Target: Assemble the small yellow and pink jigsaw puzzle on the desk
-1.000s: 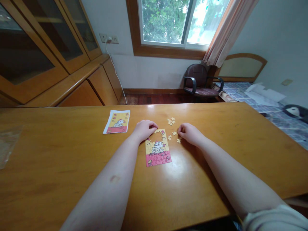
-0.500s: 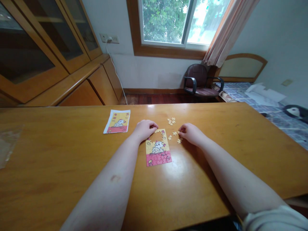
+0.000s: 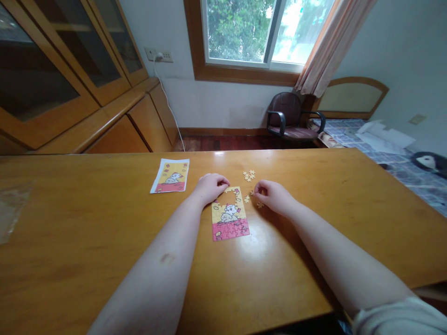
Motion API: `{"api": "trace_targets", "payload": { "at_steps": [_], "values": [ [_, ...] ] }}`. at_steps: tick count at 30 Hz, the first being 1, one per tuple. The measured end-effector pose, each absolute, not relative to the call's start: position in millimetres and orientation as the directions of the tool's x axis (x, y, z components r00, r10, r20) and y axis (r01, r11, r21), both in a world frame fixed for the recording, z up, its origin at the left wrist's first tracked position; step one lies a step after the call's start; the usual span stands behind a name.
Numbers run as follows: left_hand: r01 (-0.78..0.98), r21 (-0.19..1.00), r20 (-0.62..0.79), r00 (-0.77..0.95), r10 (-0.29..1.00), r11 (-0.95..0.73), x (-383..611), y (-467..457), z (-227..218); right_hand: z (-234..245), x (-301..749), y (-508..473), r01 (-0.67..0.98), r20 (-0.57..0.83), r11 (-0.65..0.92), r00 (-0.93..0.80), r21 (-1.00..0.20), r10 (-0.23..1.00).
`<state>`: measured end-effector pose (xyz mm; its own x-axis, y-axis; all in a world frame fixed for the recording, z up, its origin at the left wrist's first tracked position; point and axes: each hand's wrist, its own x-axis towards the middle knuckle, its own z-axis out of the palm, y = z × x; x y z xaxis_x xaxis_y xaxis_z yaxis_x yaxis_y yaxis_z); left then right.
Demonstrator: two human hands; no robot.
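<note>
A partly assembled jigsaw puzzle (image 3: 229, 228) lies on the wooden table, with a pink lower part, a white cartoon animal and a gap in its yellow upper part. My left hand (image 3: 211, 187) rests over its upper left corner, fingers curled together; whatever they hold is hidden. To the right of the puzzle, my right hand (image 3: 274, 195) has thumb and forefinger pinched at a small puzzle piece (image 3: 252, 193). Another loose piece (image 3: 247, 199) lies just left of that hand, and one (image 3: 260, 204) is partly under it. Several more pieces (image 3: 249, 175) form a small cluster farther back.
A printed reference picture (image 3: 172, 177) lies left of my left hand. Clear plastic packaging (image 3: 12, 209) is at the table's left edge. Beyond the table (image 3: 104, 223) stand a wooden cabinet (image 3: 115, 107), an office chair (image 3: 288, 116) and a bed (image 3: 349, 128).
My right hand has shifted slightly left, its fingertips now at a piece that lay apart from them before. My left hand and the puzzle have stayed in place.
</note>
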<state>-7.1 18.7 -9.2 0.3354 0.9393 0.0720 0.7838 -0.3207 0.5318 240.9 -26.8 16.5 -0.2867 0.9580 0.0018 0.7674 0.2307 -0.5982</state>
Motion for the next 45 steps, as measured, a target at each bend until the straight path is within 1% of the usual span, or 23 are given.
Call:
{"api": "trace_targets", "payload": {
  "at_steps": [2,3,9,14,21,26,32,37,45],
  "values": [
    [0.787,0.527,0.071,0.336,0.939,-0.321,-7,19,-9,20,231,-36,0.709,0.007,0.273,-0.354,-0.650,0.935],
    [0.787,0.526,0.073,0.337,0.939,-0.323,-7,19,-9,21,226,-41,0.696,0.011,0.289,-0.374,-0.657,0.927],
    [0.782,0.531,0.074,0.341,0.937,-0.327,-7,18,-8,14,205,-52,0.705,0.030,0.329,-0.401,-0.629,0.916],
    [0.781,0.534,0.078,0.337,0.938,-0.325,-7,17,-7,7,205,-52,0.698,0.107,0.446,-0.473,-0.559,0.874],
    [0.787,0.521,0.070,0.345,0.936,-0.329,-8,19,-9,6,213,-49,0.635,0.185,0.643,-0.635,-0.428,0.750],
    [0.782,0.524,0.072,0.352,0.933,-0.336,-7,19,-8,12,221,-46,0.571,0.149,0.727,-0.738,-0.380,0.658],
    [0.788,0.531,0.054,0.337,0.940,-0.313,-6,17,-4,12,221,-45,0.538,0.141,0.734,-0.759,-0.414,0.636],
    [0.779,0.547,0.056,0.330,0.942,-0.306,-6,16,-4,11,219,-45,0.561,0.132,0.733,-0.752,-0.385,0.645],
    [0.773,0.541,0.080,0.346,0.935,-0.333,-7,18,-8,11,217,-47,0.574,0.133,0.735,-0.749,-0.360,0.650]
  ]
}}
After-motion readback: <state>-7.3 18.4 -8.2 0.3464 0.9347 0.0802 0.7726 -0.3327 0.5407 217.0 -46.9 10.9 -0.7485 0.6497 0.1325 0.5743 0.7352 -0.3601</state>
